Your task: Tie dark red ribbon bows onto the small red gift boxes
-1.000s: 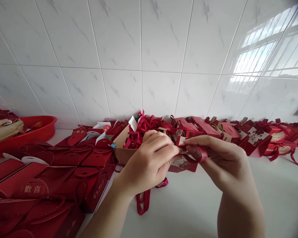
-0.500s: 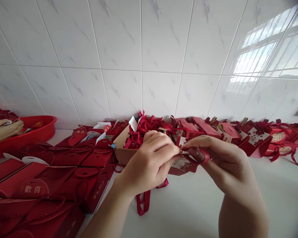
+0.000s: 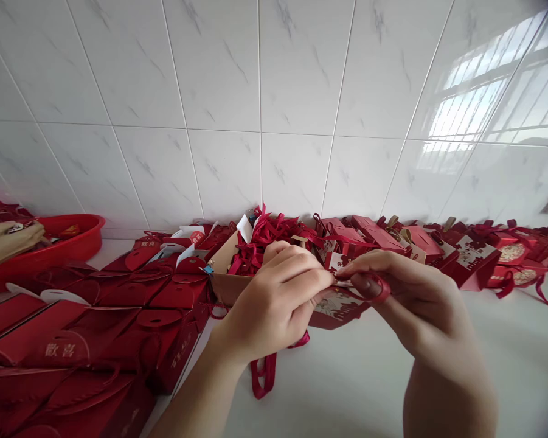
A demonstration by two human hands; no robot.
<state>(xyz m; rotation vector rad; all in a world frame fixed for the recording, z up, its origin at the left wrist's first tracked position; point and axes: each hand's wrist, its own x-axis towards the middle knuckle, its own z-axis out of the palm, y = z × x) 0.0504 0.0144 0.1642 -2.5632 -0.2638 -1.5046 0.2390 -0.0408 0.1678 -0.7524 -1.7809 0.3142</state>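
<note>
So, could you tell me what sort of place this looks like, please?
Probably a home or small workshop counter used for assembling gift boxes: a white tiled wall, rows of red gift boxes, and a cardboard box of red ribbons.

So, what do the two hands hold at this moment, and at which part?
Both hands hold a small red gift box at its top edge; the right thumb and forefinger also pinch a red ribbon there.

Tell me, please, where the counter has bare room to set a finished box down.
Bare white counter lies right of the right hand, below the row of red boxes. Crowded: the flat red boxes at left and the ribbon box behind the left hand.
</note>
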